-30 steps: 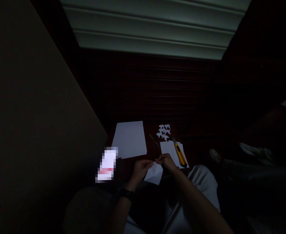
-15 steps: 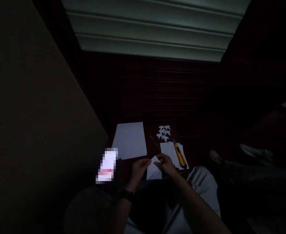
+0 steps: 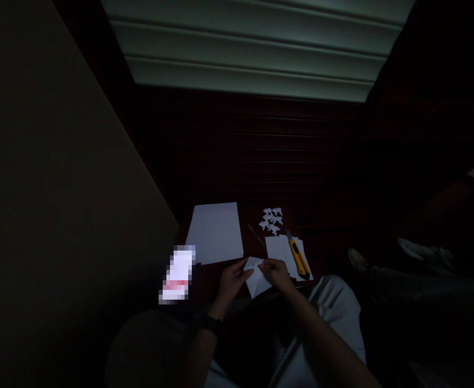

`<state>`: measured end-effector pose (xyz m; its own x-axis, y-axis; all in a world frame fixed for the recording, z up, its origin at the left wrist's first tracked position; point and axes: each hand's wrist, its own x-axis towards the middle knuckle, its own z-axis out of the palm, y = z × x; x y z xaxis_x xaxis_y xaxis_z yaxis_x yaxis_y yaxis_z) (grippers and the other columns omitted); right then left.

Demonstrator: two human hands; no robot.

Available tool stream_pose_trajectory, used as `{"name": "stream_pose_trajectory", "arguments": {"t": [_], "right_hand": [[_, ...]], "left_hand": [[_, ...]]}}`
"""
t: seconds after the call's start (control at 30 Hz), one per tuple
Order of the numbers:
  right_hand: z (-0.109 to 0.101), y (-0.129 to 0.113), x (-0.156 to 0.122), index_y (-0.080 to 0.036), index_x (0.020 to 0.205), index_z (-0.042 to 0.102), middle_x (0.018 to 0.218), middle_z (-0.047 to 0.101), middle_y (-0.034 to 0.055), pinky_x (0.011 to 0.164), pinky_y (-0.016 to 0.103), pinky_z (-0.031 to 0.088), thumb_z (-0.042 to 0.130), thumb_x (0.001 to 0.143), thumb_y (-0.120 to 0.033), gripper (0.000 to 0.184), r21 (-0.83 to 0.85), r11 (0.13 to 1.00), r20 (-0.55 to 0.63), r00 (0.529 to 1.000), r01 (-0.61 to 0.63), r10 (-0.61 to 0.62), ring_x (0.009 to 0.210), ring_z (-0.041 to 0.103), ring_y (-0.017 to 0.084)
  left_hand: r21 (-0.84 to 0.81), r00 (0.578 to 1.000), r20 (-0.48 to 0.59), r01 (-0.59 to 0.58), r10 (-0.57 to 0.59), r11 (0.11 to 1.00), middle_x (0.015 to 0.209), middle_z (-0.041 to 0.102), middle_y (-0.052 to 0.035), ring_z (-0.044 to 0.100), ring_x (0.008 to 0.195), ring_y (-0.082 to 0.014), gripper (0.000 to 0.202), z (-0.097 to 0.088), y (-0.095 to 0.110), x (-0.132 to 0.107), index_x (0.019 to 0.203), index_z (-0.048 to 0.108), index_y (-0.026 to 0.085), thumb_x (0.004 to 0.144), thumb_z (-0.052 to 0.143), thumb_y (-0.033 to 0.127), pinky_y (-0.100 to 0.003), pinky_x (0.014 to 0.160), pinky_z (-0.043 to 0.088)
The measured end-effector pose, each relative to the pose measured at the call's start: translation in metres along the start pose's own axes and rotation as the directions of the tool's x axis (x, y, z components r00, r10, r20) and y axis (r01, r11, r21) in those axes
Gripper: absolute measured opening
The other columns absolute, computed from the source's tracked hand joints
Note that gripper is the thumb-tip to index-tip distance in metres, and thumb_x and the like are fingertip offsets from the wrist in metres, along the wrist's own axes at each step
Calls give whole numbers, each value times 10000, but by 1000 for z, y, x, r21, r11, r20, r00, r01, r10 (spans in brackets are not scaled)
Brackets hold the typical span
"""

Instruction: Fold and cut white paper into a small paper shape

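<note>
In dim light both my hands hold one small white folded paper (image 3: 256, 277) over the near edge of a dark table. My left hand (image 3: 232, 281), a dark watch on its wrist, pinches the paper's left corner. My right hand (image 3: 276, 272) is closed on its upper right edge. A yellow utility knife (image 3: 299, 257) lies on a white sheet (image 3: 279, 249) just right of my right hand. A pile of several small white folded paper shapes (image 3: 272, 219) sits further back.
A stack of white paper (image 3: 215, 231) lies at the left of the table, a lit phone screen (image 3: 177, 274) beside it, a thin dark pen (image 3: 255, 234) between the sheets. Another person's legs and shoes (image 3: 418, 253) are at the right. A pale panel (image 3: 50, 188) fills the left.
The small paper has been turned and refolded between my fingers: it hung below my hands, then stood up, and now spreads between both hands. The hands stayed in place.
</note>
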<state>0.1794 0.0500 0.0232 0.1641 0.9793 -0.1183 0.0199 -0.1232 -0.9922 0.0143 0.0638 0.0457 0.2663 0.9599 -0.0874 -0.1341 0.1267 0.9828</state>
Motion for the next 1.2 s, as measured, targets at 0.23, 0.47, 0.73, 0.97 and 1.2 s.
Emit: {"name": "stream_pose_trajectory", "arguments": {"t": [0.23,0.47,0.73,0.97,1.2], "right_hand": [[-4,-8,-2,-121,724,687,547,572,-1,467,217,317,607,678,-445,337,-43,999,115,993,-33,38,484,440,101],[-3,-13,5,-135,750,679,584,603,2,522,234,368,661,614,-405,303,94,985,112,985,-142,131,535,496,122],[-1,-7,7,-115,703,646,416,533,6,387,243,344,587,662,-452,344,123,961,161,960,-249,229,369,470,137],[-4,-9,7,-142,730,631,652,630,25,538,249,415,648,620,-389,271,160,967,142,974,-200,178,583,557,151],[-8,-7,5,-150,753,619,667,605,13,607,245,392,653,619,-402,287,149,988,-114,992,-37,54,639,521,147]], "left_hand": [[250,993,-60,-82,100,965,748,685,-57,610,688,-186,373,-2,-4,5,861,680,110,748,541,437,-246,604,455],[200,997,-60,-38,51,979,863,695,-73,622,796,-223,407,-5,-4,8,933,673,120,742,545,457,-292,693,472],[23,999,-36,17,-16,1000,972,677,-100,635,837,-237,516,-4,-2,5,1145,564,139,690,637,372,-335,729,496],[-14,998,-49,27,-28,1000,1013,660,-113,581,975,-265,369,-6,6,0,952,674,117,666,656,349,-345,850,440],[-338,983,-118,97,-144,936,1085,617,-140,628,885,-209,629,-5,14,-3,1308,353,219,746,569,403,-343,760,479]]}}
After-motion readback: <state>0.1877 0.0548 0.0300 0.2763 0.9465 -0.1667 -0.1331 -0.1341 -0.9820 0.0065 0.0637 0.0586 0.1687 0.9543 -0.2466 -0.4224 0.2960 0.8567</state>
